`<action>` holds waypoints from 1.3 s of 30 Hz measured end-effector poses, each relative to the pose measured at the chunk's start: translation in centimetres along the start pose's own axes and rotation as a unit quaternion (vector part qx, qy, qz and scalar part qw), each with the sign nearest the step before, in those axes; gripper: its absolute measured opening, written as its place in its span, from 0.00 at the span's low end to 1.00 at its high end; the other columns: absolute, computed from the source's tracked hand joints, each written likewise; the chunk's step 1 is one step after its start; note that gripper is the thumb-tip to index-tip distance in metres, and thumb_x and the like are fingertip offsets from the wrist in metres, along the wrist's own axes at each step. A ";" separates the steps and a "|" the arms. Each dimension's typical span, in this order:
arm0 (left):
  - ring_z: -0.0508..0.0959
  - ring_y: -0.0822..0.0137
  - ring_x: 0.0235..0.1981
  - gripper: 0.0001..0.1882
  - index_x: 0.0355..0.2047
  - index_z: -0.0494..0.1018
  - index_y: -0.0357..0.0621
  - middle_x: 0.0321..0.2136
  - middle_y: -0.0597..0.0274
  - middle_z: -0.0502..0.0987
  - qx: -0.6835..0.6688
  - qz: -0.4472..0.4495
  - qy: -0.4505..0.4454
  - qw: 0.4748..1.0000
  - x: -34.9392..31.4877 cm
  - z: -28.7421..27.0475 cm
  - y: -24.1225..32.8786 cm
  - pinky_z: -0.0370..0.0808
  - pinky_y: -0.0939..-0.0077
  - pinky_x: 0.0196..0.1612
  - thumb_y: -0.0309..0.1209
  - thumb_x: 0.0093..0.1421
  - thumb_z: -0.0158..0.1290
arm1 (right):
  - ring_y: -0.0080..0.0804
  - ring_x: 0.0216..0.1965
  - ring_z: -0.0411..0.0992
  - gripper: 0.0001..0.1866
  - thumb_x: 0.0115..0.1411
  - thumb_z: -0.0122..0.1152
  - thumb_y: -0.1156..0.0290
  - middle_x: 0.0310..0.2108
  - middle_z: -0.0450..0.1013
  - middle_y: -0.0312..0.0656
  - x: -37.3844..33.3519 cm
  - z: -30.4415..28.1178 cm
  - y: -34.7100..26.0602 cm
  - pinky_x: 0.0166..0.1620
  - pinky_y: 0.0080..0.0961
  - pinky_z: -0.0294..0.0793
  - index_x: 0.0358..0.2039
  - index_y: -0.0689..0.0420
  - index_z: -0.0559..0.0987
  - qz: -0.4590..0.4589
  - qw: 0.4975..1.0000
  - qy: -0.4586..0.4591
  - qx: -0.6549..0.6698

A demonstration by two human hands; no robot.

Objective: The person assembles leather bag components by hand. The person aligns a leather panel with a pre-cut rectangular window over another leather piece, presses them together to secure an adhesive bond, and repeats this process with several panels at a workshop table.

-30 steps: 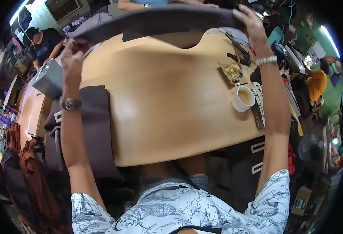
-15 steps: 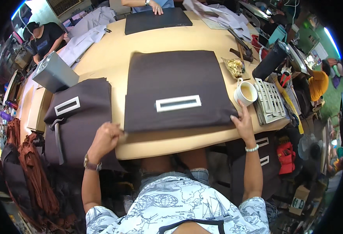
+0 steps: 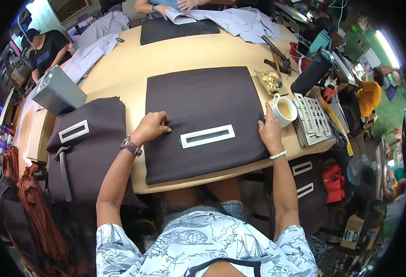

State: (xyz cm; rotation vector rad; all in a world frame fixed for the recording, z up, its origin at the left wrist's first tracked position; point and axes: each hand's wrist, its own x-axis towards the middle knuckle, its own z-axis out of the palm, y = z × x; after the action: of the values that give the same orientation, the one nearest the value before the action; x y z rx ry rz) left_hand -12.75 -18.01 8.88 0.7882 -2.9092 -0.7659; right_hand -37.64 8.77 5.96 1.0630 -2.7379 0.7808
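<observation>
Mid-frame, the left hand [image 3: 150, 126] and right hand [image 3: 271, 131] touch opposite sides of the dark cloth [image 3: 203, 98]; whether their fingers grip it, I cannot tell.

tube light [image 3: 387, 49] glaring white, upper right | tabletop [image 3: 203, 53] brightly lit | fisheye bends edges | corners black

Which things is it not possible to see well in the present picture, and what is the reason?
All in the head view:
- Underside of the dark panel: hidden by its upper face.
- Some fingers of the left hand: hidden behind the hand itself.
- Head of the far co-worker: cut off by the upper edge.
- Base of the cup: hidden by its wall.
</observation>
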 end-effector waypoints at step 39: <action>0.76 0.55 0.39 0.20 0.45 0.69 0.42 0.36 0.53 0.77 -0.018 -0.121 0.263 0.957 16.1 -1.1 -7.8 0.72 0.64 0.41 0.30 0.50 0.56 | 0.42 0.31 0.74 0.30 0.52 0.48 0.80 0.29 0.73 0.50 17.1 7.6 -1.8 0.34 0.33 0.73 0.58 0.63 0.58 -0.057 0.971 0.053 -0.228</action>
State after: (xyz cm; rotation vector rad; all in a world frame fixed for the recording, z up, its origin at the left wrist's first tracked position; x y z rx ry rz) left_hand -22.93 -32.13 4.68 1.1536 -2.3465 -0.5139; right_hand -48.63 -6.47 4.81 1.0236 -2.5531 0.1681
